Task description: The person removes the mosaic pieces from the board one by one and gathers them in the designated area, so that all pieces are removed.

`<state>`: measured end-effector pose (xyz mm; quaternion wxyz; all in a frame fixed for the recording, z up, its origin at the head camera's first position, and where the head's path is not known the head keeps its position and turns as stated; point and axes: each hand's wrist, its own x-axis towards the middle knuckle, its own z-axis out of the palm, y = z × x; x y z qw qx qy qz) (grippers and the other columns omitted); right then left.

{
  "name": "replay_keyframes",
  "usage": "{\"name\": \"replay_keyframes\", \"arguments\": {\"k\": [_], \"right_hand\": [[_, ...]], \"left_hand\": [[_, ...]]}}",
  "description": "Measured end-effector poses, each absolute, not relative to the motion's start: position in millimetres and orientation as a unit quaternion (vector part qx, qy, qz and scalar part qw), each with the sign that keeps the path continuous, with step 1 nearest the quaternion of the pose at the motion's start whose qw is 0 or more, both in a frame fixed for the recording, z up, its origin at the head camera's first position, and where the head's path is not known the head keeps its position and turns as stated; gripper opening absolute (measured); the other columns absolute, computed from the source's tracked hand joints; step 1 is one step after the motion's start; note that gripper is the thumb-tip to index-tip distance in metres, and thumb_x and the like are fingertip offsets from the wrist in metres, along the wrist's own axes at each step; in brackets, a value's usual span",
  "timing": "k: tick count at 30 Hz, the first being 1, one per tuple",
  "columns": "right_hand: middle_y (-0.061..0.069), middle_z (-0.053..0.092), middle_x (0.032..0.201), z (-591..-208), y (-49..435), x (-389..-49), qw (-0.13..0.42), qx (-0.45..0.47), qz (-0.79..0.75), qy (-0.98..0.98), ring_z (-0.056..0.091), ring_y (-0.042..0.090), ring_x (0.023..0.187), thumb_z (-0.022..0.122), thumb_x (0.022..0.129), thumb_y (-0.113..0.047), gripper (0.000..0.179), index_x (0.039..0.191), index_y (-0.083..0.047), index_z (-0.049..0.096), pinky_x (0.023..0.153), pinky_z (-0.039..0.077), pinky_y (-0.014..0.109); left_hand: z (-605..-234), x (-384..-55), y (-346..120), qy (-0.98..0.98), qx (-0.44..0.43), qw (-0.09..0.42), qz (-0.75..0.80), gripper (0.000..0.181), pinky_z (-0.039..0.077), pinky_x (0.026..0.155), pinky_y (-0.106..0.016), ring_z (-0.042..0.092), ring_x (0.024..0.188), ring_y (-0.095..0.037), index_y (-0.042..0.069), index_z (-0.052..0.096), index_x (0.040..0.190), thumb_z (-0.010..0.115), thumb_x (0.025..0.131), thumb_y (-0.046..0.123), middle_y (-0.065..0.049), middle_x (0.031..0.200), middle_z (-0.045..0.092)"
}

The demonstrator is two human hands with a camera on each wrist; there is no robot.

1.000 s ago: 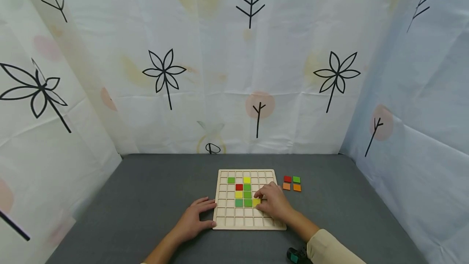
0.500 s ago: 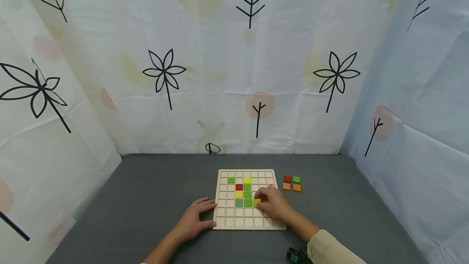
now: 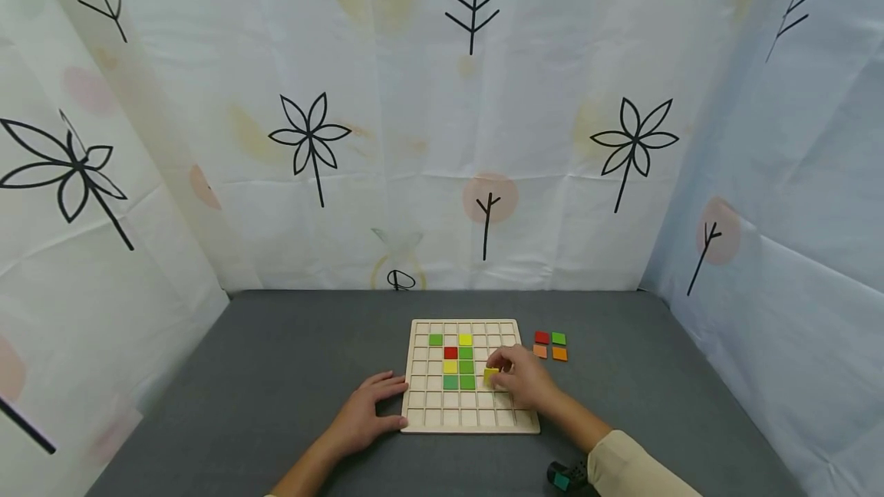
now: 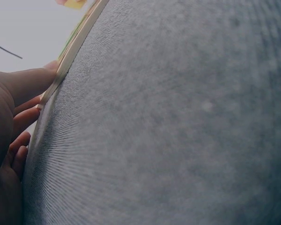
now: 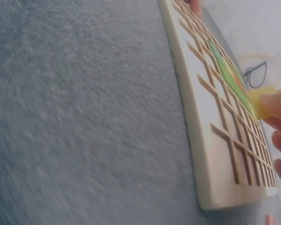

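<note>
A wooden grid board (image 3: 421, 411) lies on the grey table with several coloured square tiles set in its cells, among them a red tile (image 3: 451, 353) and a green tile (image 3: 467, 382). Between thumb and fingers my right hand (image 3: 526, 380) pinches a yellow tile (image 3: 491, 376); the right wrist view shows this tile (image 5: 261, 101) raised and tilted above the board. My left hand (image 3: 362, 414) rests at the board's left edge, thumb and fingertips touching it, fingers fairly straight. In the left wrist view the thumb (image 4: 33, 82) lies along the board's side.
Right of the board lie loose tiles: a red tile (image 3: 542, 337), a green tile (image 3: 559, 338), a salmon tile (image 3: 540, 351) and an orange tile (image 3: 560, 354). A dark device (image 3: 568, 477) sits by the right sleeve (image 3: 631, 462). Patterned cloth walls (image 3: 414, 236) surround the table (image 3: 297, 343).
The yellow tile has come up out of its cell beside the green tile, pinched in my right hand, which has shifted slightly right. My left hand has stayed put.
</note>
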<state>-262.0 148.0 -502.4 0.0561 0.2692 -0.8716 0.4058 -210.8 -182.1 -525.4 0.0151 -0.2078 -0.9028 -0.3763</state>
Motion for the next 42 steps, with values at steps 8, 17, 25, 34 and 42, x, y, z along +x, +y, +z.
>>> {"name": "replay_keyframes", "arguments": {"k": [8, 17, 25, 34, 42], "right_hand": [[-0.008, 0.059, 0.084, -496.6, 163.7, -265.7, 0.093, 0.226, 0.395, -0.885, 0.050, 0.011, 0.076, 0.076, 0.082, -0.004, 0.015, 0.090, -0.015, 0.068, 0.066, 0.045, 0.028], [-0.008, 0.060, 0.082, -497.2, 181.3, -266.2, 0.124, 0.201, 0.379, -0.895, 0.054, 0.011, 0.073, 0.078, 0.077, 0.001, 0.021, 0.087, -0.012, 0.067, 0.066, 0.049, 0.028], [-0.010, 0.060, 0.079, -504.9, 195.5, -265.9, 0.150, 0.187, 0.364, -0.900, 0.053, 0.010, 0.071, 0.081, 0.074, -0.001, 0.023, 0.084, -0.015, 0.066, 0.064, 0.048, 0.028], [-0.008, 0.059, 0.079, -510.1, 208.0, -266.7, 0.146, 0.161, 0.332, -0.918, 0.050, 0.014, 0.076, 0.082, 0.076, -0.007, 0.019, 0.083, -0.015, 0.066, 0.066, 0.045, 0.031], [-0.007, 0.059, 0.078, -511.8, 214.8, -265.2, 0.143, 0.146, 0.319, -0.926, 0.047, 0.013, 0.075, 0.082, 0.076, -0.009, 0.019, 0.084, -0.015, 0.065, 0.065, 0.043, 0.032]], "left_hand": [[-525.3, -211.4, -182.3, -0.899, -0.199, 0.003, -0.389, 0.060, 0.036, 0.100, -0.058, 0.040, 0.134, -0.033, 0.008, 0.064, 0.129, 0.080, 0.078, 0.036, -0.003, 0.136, 0.057], [-525.3, -211.7, -182.8, -0.900, -0.199, 0.003, -0.388, 0.061, 0.036, 0.100, -0.058, 0.040, 0.134, -0.033, 0.009, 0.064, 0.129, 0.080, 0.078, 0.036, -0.002, 0.136, 0.057], [-525.0, -211.7, -182.3, -0.900, -0.199, 0.004, -0.387, 0.060, 0.036, 0.100, -0.058, 0.040, 0.134, -0.033, 0.009, 0.064, 0.129, 0.080, 0.078, 0.037, -0.003, 0.136, 0.057], [-523.2, -210.7, -180.3, -0.901, -0.202, 0.011, -0.383, 0.060, 0.036, 0.099, -0.060, 0.040, 0.133, -0.035, 0.009, 0.065, 0.128, 0.081, 0.077, 0.037, -0.004, 0.135, 0.058], [-524.5, -210.3, -181.7, -0.901, -0.201, 0.008, -0.383, 0.060, 0.037, 0.099, -0.059, 0.040, 0.133, -0.034, 0.009, 0.065, 0.128, 0.080, 0.078, 0.037, -0.004, 0.135, 0.058]]}}
